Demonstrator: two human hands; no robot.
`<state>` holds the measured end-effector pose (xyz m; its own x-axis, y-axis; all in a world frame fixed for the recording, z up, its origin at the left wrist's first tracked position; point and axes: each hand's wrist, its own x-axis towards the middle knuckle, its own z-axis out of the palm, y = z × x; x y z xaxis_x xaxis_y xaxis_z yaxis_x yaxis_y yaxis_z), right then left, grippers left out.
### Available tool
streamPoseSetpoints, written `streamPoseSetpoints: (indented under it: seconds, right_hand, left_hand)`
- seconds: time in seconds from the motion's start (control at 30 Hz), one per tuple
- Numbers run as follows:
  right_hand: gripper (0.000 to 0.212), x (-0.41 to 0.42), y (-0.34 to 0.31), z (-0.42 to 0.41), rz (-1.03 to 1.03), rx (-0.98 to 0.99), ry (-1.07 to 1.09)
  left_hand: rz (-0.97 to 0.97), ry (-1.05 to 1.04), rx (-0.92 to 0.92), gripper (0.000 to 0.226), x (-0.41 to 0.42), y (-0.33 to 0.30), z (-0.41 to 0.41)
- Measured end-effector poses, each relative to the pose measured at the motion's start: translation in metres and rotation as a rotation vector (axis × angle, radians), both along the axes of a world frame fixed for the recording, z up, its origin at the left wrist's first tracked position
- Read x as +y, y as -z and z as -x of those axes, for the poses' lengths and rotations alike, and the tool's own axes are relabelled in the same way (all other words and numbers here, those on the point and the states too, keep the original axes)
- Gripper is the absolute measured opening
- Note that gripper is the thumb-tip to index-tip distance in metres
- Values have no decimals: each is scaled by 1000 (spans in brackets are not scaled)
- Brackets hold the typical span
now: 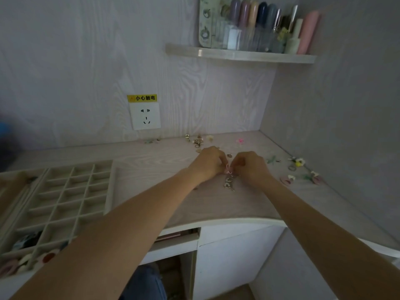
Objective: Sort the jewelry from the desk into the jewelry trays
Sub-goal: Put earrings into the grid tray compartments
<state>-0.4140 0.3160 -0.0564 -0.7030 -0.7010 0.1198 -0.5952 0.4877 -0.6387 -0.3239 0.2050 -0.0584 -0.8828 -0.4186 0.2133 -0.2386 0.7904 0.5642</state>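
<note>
Both hands, left hand (209, 162) and right hand (249, 167), fingers curled, together pinching a pink-and-silver earring (229, 177) above the desk (155, 191).

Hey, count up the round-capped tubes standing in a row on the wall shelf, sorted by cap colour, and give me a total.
On the shelf:
lilac tube: 1
mauve-pink tube: 1
peach tube: 1
navy tube: 1
grey-blue tube: 1
Total: 5
</note>
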Motion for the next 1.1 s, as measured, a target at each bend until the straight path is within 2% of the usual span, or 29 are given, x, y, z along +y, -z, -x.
streamPoseSetpoints:
  seconds: [0.13,0.23,0.33,0.4,0.53,0.67,0.9,1.03,1.1]
  right_hand:
    - [8,-4,-6,-2,69,37,-35]
    - [22,-2,-17,-10,240,-152,-106]
    - [16,4,-31,-28,387,-368,-223]
    - [10,3,-40,-46,425,-431,-302]
    - [16,-2,-51,-84,419,-475,-389]
    - [7,-5,-58,-128,379,-489,-427]
    - [12,-13,-60,-198,410,-801,-541]
    - [12,-21,-55,-232,304,-788,-553]
    - [9,-26,-52,-244,274,-745,-579]
  left_hand:
    - [-34,9,99,5,-3,-10,-6]
    - [-103,44,123,3,-5,-30,-23]
    - [-112,84,105,8,-6,-48,-50]
    - [-58,77,87,7,-7,-60,-73]
    - [46,53,35,4,-6,-80,-121]
    - [97,-3,-11,5,-2,-92,-176]
    - [237,-138,-84,11,5,-94,-258]
    - [265,-178,-159,21,5,-85,-292]
    - [232,-194,-152,16,2,-81,-306]
